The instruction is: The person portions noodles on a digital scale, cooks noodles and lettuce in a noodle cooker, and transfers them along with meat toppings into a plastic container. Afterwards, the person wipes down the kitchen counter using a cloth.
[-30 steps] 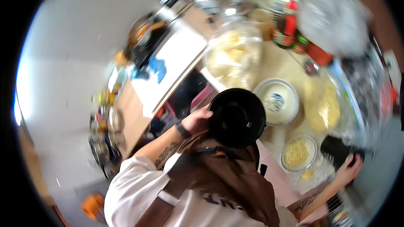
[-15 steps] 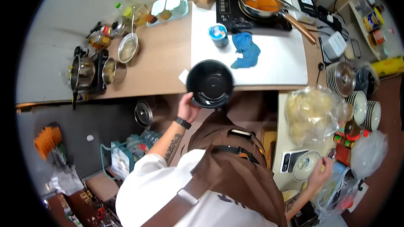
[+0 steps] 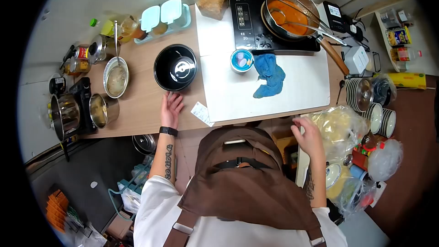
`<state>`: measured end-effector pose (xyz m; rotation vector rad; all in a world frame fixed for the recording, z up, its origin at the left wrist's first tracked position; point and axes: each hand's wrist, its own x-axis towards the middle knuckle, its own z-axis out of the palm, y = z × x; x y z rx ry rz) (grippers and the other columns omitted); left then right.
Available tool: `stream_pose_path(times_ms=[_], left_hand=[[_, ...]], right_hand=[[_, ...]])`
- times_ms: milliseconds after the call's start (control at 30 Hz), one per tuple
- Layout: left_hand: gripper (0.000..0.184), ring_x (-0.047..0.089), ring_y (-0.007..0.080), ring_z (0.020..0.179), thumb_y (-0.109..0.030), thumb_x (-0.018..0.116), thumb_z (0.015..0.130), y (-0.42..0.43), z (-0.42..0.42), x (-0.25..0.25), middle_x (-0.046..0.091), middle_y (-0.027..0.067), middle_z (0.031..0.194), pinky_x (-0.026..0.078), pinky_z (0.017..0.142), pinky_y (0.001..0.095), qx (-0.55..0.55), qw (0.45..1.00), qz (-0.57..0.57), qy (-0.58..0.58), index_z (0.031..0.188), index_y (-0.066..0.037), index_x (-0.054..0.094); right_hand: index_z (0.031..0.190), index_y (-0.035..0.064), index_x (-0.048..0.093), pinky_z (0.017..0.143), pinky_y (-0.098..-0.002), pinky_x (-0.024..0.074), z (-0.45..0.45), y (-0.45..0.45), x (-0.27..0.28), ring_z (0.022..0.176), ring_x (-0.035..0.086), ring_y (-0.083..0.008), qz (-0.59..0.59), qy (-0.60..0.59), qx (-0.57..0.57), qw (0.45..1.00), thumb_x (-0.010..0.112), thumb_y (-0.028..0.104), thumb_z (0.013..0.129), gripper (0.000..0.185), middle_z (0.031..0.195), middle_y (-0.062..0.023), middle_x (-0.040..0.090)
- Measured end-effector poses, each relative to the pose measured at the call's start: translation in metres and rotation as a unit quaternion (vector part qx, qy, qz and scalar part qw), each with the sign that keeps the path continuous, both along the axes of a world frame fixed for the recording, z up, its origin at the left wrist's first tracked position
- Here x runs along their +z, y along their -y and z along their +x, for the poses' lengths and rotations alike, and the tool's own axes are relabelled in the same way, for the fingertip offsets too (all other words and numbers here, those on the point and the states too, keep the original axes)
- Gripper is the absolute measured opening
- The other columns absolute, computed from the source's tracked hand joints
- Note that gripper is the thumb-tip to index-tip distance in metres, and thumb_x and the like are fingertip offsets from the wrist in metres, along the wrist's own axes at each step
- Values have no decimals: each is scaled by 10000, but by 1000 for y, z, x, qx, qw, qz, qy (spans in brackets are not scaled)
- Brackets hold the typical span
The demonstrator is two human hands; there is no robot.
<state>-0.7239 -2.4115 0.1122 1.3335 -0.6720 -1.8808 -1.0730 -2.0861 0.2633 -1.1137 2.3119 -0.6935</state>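
Observation:
A black bowl (image 3: 176, 67) rests on the wooden counter (image 3: 141, 105). Just below its near rim is my left hand (image 3: 171, 109), palm up with the fingers apart and nothing in it. My right hand (image 3: 308, 135) hangs over the right end of the counter's front edge, beside a plastic bag of yellowish food (image 3: 340, 128). Its fingers are loosely bent and apart, holding nothing. A small paper slip (image 3: 201, 113) lies to the right of my left hand.
A pan of orange sauce (image 3: 292, 17) with utensils sits on a black cooktop (image 3: 249, 23). Nearer are a blue-lidded cup (image 3: 242, 60) and a blue cloth (image 3: 270, 75). At left stand a white bowl (image 3: 116, 80) and pots; stacked bowls (image 3: 388, 122) are at right.
The black bowl has moved left onto the counter and my left hand has let it go. My right hand has come up from the bowl on the side table toward the counter. The view has shifted.

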Motion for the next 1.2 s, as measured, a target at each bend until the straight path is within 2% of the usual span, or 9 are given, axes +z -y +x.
stream_pose_path(times_ms=[67, 167, 200, 267, 367, 500, 833, 1133, 1200], left_hand=[[430, 620, 149, 925, -365, 571, 998, -13, 8, -6, 610, 50, 1047, 511, 781, 266, -16, 998, -16, 51, 1307, -68, 539], [402, 576, 90, 826, -248, 622, 968, -45, -14, -6, 565, -2, 959, 462, 697, 201, -120, 966, -149, 176, 1322, -79, 535], [487, 546, 83, 855, -51, 704, 872, -55, -46, 7, 528, -28, 942, 478, 784, 217, -134, 951, -212, 179, 1324, -76, 524], [635, 566, 149, 982, -94, 799, 782, -61, -107, 39, 581, 61, 1075, 486, 811, 280, -203, 883, -345, 246, 1344, -51, 505], [939, 549, 302, 1131, -208, 870, 667, -47, -184, 71, 572, 153, 1170, 479, 935, 400, -248, 789, -472, 305, 1453, -36, 385], [1101, 543, 312, 1220, -197, 895, 647, -32, -221, 38, 529, 177, 1356, 467, 990, 428, -257, 755, -506, 329, 1528, -41, 253], [1080, 645, 346, 1077, -237, 883, 616, -29, -209, 39, 645, 191, 1176, 517, 931, 421, -234, 794, -491, 270, 1498, -17, 300], [1109, 606, 271, 1139, -139, 871, 628, -58, -130, 41, 589, 182, 1242, 472, 1004, 404, -272, 859, -398, 176, 1517, 0, 223], [1112, 604, 274, 1145, -145, 878, 628, -65, -118, 42, 587, 186, 1242, 466, 1012, 401, -297, 851, -395, 177, 1515, -1, 223]], right_hand=[[1115, 13, 652, 835, -379, 529, -15, 15, -18, 912, 640, -334, -14, 53, -23, 998, 687, 143, 861, 288, 1038, -160, 630], [1248, 74, 616, 926, -411, 510, -33, 73, -73, 1042, 604, -357, -61, -109, 64, 990, 708, 179, 837, 434, 1214, -186, 567], [1288, 99, 601, 944, -419, 505, -37, 98, -91, 1072, 591, -362, -56, -121, 80, 988, 710, 186, 833, 476, 1252, -190, 547], [1214, 107, 651, 928, -425, 517, -39, 130, -129, 1040, 605, -364, -84, -218, 97, 968, 703, 178, 825, 399, 1214, -181, 568], [1116, 86, 690, 897, -434, 528, -55, 133, -136, 999, 614, -360, 23, -59, 131, 989, 687, 155, 819, 305, 1170, -171, 591], [1029, 26, 687, 859, -432, 515, -92, 119, -110, 974, 607, -355, -230, -17, -54, 971, 662, 90, 819, 220, 1096, -163, 614], [1246, 33, 623, 1133, -518, 337, -66, 231, -132, 1340, 429, -413, -194, -247, 84, 946, 590, 6, 866, 382, 1425, -166, 501], [1444, -4, 435, 1199, -459, 241, -90, 378, -132, 1434, 326, -411, -185, -237, 71, 951, 480, -71, 825, 624, 1526, -233, 380], [1343, -20, 528, 1145, -454, 323, -97, 398, -134, 1365, 415, -398, -239, -244, 55, 938, 483, -51, 841, 505, 1415, -218, 507]])
